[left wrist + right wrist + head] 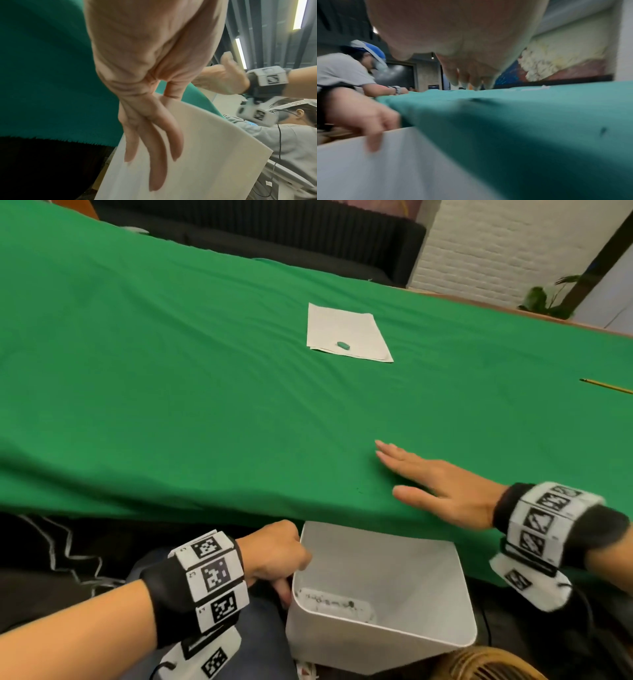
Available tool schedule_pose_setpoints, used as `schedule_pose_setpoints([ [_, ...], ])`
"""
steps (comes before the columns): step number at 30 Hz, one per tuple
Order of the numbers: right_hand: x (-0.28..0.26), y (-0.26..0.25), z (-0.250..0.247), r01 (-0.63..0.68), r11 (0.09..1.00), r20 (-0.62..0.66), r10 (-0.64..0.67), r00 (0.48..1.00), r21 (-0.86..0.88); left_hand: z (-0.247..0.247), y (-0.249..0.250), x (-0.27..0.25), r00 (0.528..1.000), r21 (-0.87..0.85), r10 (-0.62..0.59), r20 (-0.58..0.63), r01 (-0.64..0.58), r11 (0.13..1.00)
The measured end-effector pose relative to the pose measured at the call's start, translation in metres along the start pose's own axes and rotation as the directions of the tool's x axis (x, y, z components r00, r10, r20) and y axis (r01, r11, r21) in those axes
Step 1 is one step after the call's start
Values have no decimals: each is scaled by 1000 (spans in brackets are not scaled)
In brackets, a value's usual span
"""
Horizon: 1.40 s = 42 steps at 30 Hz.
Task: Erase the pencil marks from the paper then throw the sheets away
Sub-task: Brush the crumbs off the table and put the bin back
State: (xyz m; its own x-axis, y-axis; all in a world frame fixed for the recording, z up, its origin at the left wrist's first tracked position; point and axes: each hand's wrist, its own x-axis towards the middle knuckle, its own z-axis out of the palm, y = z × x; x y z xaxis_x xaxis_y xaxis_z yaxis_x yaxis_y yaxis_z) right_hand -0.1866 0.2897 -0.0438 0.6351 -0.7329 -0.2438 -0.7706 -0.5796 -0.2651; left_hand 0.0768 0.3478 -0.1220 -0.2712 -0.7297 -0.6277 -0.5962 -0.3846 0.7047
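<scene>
matt green cloth (171, 371); smooth white plastic bin (376, 642); paper sheets (346, 326).

Head high — wrists low, close

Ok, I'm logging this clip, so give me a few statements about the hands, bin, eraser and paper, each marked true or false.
1. The left hand grips the bin by its rim. True.
2. The eraser lies in the bin. False: it lies on the paper.
3. The right hand lies open on the cloth. True.
4. The right hand holds the pencil. False: the pencil lies on the cloth, apart.
</scene>
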Motion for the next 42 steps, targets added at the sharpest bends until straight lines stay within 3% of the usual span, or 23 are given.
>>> schedule_pose_setpoints([
  [1, 3, 4, 0, -25, 995, 58, 30, 998, -94, 1, 0, 0, 1000, 0, -3, 1, 3, 1000],
  [3, -6, -3, 10, 112, 963, 189, -65, 980, -244, 2, -1, -1, 1000, -8, -14, 3, 14, 1000],
  [5, -27, -23, 19, 291, 935, 273, -231, 934, -205, 1, -3, -2, 1000, -17, -29, 5, 29, 999],
  [7, -37, -27, 22, 363, 926, 191, -339, 921, -106, 1, -4, -4, 999, -25, -41, 5, 41, 999],
  [10, -15, -5, 14, 150, 985, 9, -150, 989, -80, 2, -5, -5, 999, -26, -44, 5, 44, 999],
  [12, -3, 0, 16, 45, 989, 36, -41, 999, -144, 3, -5, -5, 999, -23, -42, 4, 42, 999],
  [14, -7, -11, 26, 177, 954, 136, -148, 980, -242, 4, -4, -5, 999, -23, -49, -4, 49, 999],
  [16, -25, -25, 32, 349, 911, 203, -308, 930, -219, 3, -4, -5, 998, -26, -62, -8, 62, 998],
  [18, -36, -15, 29, 361, 918, 106, -347, 932, -166, 2, -4, -5, 998, -30, -68, 0, 68, 997],
  [20, -35, 8, 19, 147, 979, -26, -153, 988, -141, 1, -4, -5, 997, -32, -74, 8, 75, 997],
  [22, -33, 22, 16, -48, 985, -1, 48, 999, -164, 2, -4, -4, 997, -29, -79, 12, 80, 996],
  [24, -38, 11, 26, 53, 963, 117, -22, 993, -265, 3, -5, -2, 997, -28, -82, 12, 83, 996],
  [26, -48, -16, 38, 269, 932, 205, -221, 953, -243, 3, -6, -1, 996, -25, -87, 12, 88, 996],
  [28, -52, -25, 41, 367, 915, 159, -342, 926, -169, 4, -6, 0, 996, -24, -87, 19, 87, 996],
  [29, -47, -21, 38, 336, 931, 77, -328, 942, -144, 4, -8, 1, 996, -27, -85, 22, 86, 996],
  [31, -36, -3, 29, 159, 983, -85, -167, 982, -97, 4, -10, 2, 996, -39, -87, 21, 87, 995],
  [33, -30, 7, 27, 23, 991, -37, -28, 999, -129, 5, -13, 2, 996, -48, -88, 17, 89, 995],
  [36, -31, -14, 36, 203, 954, 164, -168, 972, -222, 5, -14, 2, 995, -59, -95, 12, 95, 994],
  [38, -20, -33, 30, 300, 944, 95, -289, 953, -135, 6, -14, 3, 996, -61, -89, -3, 89, 994],
  [40, 9, -38, 18, 231, 970, -36, -234, 972, -73, 7, -15, 3, 997, -65, -82, -13, 81, 995],
  [42, 40, -37, 7, 109, 990, -9, -110, 994, -89, 7, -17, 2, 997, -74, -81, -12, 80, 994],
])
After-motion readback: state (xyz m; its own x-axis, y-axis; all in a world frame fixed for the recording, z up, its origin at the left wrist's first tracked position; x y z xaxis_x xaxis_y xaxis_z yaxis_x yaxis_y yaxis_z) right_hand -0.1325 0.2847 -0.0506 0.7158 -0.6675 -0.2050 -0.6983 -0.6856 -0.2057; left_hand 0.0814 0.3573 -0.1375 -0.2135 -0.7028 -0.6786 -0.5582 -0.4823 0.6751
